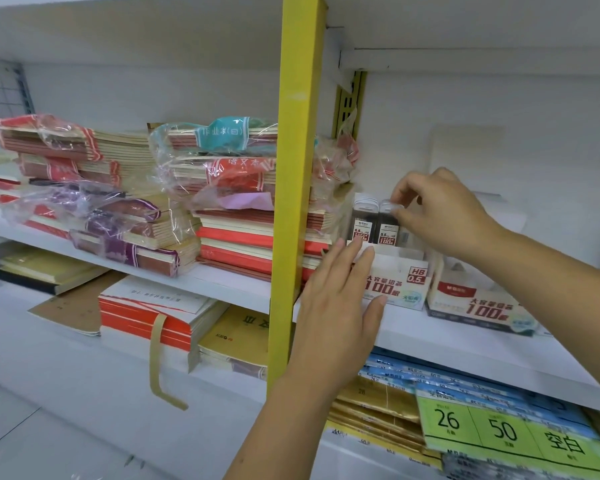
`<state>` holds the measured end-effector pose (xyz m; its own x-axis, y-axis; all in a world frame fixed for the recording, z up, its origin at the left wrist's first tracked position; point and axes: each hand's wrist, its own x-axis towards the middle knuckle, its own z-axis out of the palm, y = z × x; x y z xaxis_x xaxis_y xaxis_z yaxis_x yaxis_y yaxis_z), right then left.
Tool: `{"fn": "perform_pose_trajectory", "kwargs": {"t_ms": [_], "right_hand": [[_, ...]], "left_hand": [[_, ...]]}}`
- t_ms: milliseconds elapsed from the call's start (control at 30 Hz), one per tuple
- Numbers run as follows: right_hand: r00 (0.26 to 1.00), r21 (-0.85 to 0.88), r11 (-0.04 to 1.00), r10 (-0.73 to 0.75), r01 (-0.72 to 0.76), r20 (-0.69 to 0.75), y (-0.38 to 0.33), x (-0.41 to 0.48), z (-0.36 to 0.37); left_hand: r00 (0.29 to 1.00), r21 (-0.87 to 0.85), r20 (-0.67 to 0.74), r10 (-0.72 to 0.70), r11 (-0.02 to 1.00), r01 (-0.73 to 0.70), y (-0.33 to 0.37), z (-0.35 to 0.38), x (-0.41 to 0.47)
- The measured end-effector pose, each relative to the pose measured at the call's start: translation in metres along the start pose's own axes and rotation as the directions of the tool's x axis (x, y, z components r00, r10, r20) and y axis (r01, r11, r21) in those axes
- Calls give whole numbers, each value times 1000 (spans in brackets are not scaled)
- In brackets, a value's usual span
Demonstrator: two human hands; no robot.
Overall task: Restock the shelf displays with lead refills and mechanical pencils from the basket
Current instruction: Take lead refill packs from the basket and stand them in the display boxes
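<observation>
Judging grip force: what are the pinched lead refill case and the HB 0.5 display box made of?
Lead refill case: probably hard plastic, glossy; its cap is clear and catches light. HB 0.5 display box: likely printed cardboard, matte white, with thin folded walls.

Open room above the display boxes [407,289] — yellow post [297,202] and wrapped notebook stacks [222,188] just beside, at left.

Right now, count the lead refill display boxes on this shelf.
2. The HB box is at the left hand; the second box stands just right of it. Others may be hidden.
</observation>
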<state>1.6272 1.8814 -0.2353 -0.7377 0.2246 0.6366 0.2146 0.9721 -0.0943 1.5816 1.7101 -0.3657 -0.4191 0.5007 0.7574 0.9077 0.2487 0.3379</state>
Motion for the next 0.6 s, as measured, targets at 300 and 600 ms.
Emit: {"fn": "perform_pose_trajectory", "kwargs": {"t_ms": [300,600], "right_hand": [[1000,-158,987,8,-8,-2,-2,-14,-16],[992,370,929,30,17,-120,-24,-169,-54]], "left_hand": [[1000,0,2,12,1000,-12,7,-3,-1],[995,-68,9,98,993,-97,54,-7,-71]]}}
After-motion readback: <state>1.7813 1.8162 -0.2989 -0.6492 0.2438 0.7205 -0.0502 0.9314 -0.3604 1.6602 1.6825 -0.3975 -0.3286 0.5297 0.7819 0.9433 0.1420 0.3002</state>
